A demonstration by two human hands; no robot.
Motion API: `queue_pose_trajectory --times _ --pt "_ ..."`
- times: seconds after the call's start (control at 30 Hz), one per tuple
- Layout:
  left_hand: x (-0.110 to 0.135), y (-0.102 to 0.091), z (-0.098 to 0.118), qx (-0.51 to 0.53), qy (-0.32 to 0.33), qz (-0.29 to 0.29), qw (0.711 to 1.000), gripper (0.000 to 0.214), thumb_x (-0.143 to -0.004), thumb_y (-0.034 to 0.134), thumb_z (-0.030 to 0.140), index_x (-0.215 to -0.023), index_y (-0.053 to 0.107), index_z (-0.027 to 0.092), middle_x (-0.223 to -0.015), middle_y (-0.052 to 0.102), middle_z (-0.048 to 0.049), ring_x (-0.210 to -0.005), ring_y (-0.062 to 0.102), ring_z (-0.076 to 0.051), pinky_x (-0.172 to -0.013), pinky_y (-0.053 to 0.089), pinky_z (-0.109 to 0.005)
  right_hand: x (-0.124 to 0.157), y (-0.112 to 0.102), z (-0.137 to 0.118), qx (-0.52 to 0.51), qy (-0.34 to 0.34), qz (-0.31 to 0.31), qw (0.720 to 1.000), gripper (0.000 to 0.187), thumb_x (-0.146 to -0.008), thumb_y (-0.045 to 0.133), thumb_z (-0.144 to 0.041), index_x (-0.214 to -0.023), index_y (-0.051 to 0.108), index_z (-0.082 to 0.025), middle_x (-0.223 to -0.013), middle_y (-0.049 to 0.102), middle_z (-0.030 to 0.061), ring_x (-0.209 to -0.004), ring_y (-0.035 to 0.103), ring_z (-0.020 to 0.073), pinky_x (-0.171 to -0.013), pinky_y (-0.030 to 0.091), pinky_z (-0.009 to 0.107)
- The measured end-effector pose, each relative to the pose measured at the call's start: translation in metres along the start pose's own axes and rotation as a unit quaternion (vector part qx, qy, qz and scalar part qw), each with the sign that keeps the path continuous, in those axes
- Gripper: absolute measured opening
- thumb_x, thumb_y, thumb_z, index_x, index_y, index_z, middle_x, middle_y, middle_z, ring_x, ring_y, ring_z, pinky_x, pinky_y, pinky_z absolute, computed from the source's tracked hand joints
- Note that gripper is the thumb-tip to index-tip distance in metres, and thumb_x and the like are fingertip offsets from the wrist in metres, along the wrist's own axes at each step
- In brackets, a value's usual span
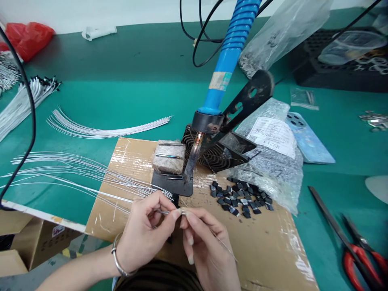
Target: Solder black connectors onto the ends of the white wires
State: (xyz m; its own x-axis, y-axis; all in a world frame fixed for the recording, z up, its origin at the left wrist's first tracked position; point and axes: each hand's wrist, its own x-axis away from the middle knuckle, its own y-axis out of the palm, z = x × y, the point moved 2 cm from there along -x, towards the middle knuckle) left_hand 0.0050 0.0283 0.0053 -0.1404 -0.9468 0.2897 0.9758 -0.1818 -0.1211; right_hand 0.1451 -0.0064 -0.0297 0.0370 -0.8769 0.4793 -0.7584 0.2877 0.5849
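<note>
Just in front of my body, my left hand [147, 232] and my right hand [207, 244] meet fingertip to fingertip over the cardboard. My left thumb and forefinger pinch a thin, silvery-white wire [164, 212]. The fingers of my right hand are closed on a thin wire too, and a strand [226, 245] comes out below them to the right. Whether both hands hold one wire is hidden by the fingertips. Long white wires [100, 173] fan out to the left of my left hand. A heap of small black connectors [241, 197] lies beyond my right hand.
A blue-handled soldering iron [230, 52] leans in its stand over a tan block [169, 157] and a black fan [218, 155]. Scissors [348, 238] lie right, near a phone [312, 139] and a labelled bubble-wrap bag [273, 137]. A black cable [32, 105] hangs at left.
</note>
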Motion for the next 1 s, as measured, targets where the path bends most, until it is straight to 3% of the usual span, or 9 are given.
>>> queue_pose_trajectory --times 0.43,0.7,0.83,1.0 --pt "-0.001 0.002 0.001 -0.009 -0.011 -0.003 1.000 0.026 -0.091 0.073 0.037 -0.075 0.065 0.018 -0.062 0.068 -0.0034 -0.052 0.051 -0.012 -0.050 0.038 -0.023 0.001 0.005 -0.003 0.005 -0.009 0.021 1.000 0.028 -0.079 0.094 -0.046 -0.078 0.086 -0.019 -0.064 0.070 -0.0003 -0.040 0.056 0.0036 -0.037 0.045 0.010" --pt "0.002 0.003 0.000 0.018 -0.002 0.016 1.000 0.029 -0.089 0.081 0.038 -0.072 0.066 0.019 -0.062 0.069 -0.0019 -0.052 0.054 -0.012 -0.050 0.043 -0.022 0.002 0.009 -0.004 -0.010 -0.012 0.037 0.999 0.029 -0.077 0.096 -0.044 -0.071 0.084 -0.018 -0.060 0.067 -0.0006 -0.038 0.053 0.0043 -0.036 0.047 0.010" --pt "0.003 0.006 -0.003 0.021 -0.006 0.029 0.999 0.028 -0.089 0.080 0.037 -0.073 0.066 0.019 -0.059 0.065 -0.0002 -0.049 0.049 -0.011 -0.048 0.039 -0.022 -0.002 0.012 -0.002 -0.019 -0.031 0.039 0.999 0.030 -0.071 0.098 -0.046 -0.068 0.084 -0.020 -0.057 0.068 0.0000 -0.035 0.052 0.0049 -0.032 0.046 0.011" --pt "0.002 0.006 -0.003 0.033 -0.024 0.029 0.999 0.025 -0.088 0.077 0.034 -0.074 0.064 0.019 -0.059 0.061 0.0009 -0.050 0.044 -0.010 -0.049 0.034 -0.022 -0.002 0.011 0.001 -0.022 -0.034 0.043 0.998 0.028 -0.075 0.096 -0.046 -0.073 0.086 -0.020 -0.058 0.068 -0.0004 -0.036 0.052 0.0044 -0.032 0.044 0.010"
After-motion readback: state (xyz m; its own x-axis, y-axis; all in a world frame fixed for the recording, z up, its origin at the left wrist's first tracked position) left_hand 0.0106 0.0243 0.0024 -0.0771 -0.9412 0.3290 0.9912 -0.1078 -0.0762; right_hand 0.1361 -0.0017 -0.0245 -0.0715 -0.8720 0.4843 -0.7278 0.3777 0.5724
